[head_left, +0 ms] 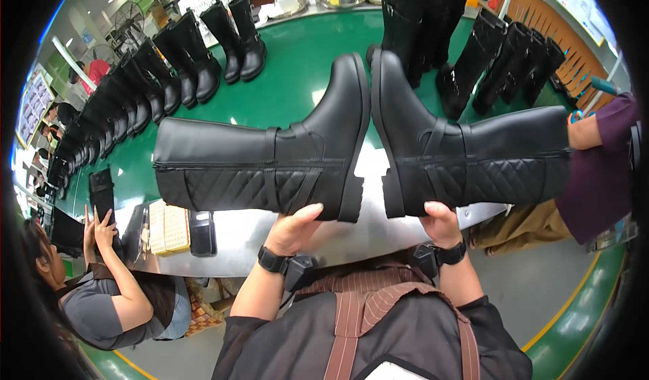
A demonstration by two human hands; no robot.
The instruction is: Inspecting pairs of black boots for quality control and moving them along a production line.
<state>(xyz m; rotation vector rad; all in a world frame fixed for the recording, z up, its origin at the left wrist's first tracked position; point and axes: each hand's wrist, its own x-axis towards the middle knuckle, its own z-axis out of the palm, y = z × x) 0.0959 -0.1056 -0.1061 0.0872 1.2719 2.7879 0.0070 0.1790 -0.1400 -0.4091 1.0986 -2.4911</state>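
Along the green, metal-edged worktop [304, 39], tall black boots [203, 76] were ranged upright in a long row at the left, and further boots [399, 25] were clustered at the right. Above the near side, the left boot [304, 143] and the right boot [443, 143] were held sideways, sole facing sole, with toes upward and close together and shafts pointed outward. The left boot was grasped near its heel by the left grip [296, 231], and the right boot likewise by the right grip [441, 224]; one thumb was seen on each, while the fingers were hidden. At the left, a pale yellow box [169, 228] was set near a co-worker [128, 299].
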